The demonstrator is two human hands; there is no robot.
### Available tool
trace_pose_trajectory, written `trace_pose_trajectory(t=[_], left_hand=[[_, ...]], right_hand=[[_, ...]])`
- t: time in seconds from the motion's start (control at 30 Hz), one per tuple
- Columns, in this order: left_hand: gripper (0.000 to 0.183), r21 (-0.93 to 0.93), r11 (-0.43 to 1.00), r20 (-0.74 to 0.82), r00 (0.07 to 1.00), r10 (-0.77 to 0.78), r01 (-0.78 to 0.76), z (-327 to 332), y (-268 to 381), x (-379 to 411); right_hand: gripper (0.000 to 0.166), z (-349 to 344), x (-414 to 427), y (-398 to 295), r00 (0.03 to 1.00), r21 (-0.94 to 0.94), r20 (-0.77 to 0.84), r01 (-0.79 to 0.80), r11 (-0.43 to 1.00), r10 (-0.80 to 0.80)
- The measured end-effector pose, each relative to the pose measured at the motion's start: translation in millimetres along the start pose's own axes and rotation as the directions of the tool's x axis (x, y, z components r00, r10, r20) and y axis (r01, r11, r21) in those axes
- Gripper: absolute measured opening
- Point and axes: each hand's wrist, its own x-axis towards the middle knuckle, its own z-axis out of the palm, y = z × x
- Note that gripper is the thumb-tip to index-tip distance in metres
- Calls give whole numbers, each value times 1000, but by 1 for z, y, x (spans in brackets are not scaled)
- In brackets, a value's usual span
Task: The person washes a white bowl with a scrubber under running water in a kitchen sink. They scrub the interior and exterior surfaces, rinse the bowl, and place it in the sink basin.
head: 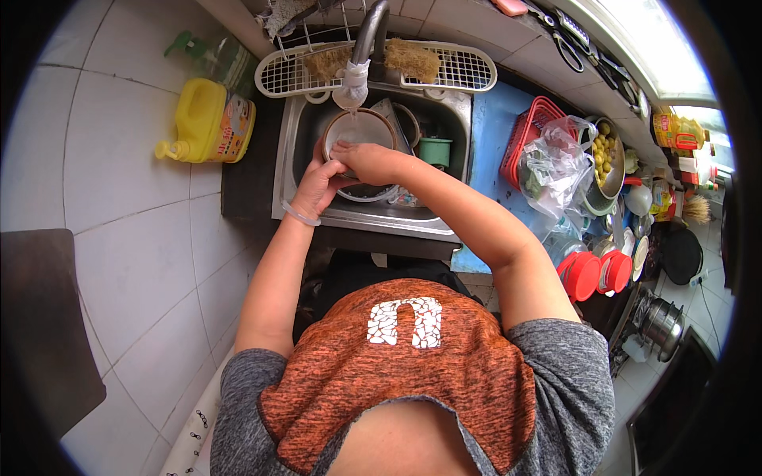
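Observation:
A white bowl with a brown rim point(376, 127) is held in the sink beneath the faucet point(352, 83), and water runs from the spout into it. My left hand point(318, 185) grips the bowl's near left side, with a pale bangle on the wrist. Across the bowl's mouth reaches my right hand point(361, 160), its extended fingers against the inner wall and nothing visible in them. Under the bowl, partly hidden, a larger round vessel with a pale rim point(372, 196) rests in the steel sink point(437, 225). A green cup-like container point(435, 152) stands in the sink's right part.
Two fibrous scrubbers point(412, 60) lie on white racks behind the faucet. A yellow detergent jug point(204, 122) stands left. On the right counter are a red basket point(524, 140), a plastic bag point(556, 169), a colander of small yellowish produce point(604, 160), and red-lidded jars point(579, 276).

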Motion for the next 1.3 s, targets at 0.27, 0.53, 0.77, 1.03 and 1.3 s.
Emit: trace_pose_trajectory(t=[0.27,0.53,0.77,1.03,1.3], left_hand=[[81,-37,999,0,1000,-28,28,-3,-3,-3],[64,-96,992,10,997,-82,82,-4,-9,-7],[51,-135,985,66,993,-97,105,-4,-18,-3],[56,-46,997,13,998,-54,54,4,-22,-4],[70,-10,994,-13,994,-107,107,0,-26,-3]], right_hand=[[32,-13,-4,-8,964,-285,110,-203,937,242],[23,2,-1,-4,965,-225,156,-172,959,210],[36,6,8,-2,934,335,80,-353,874,347],[32,16,7,-14,788,992,-6,83,-96,616],[40,15,2,0,766,850,85,-390,355,638]])
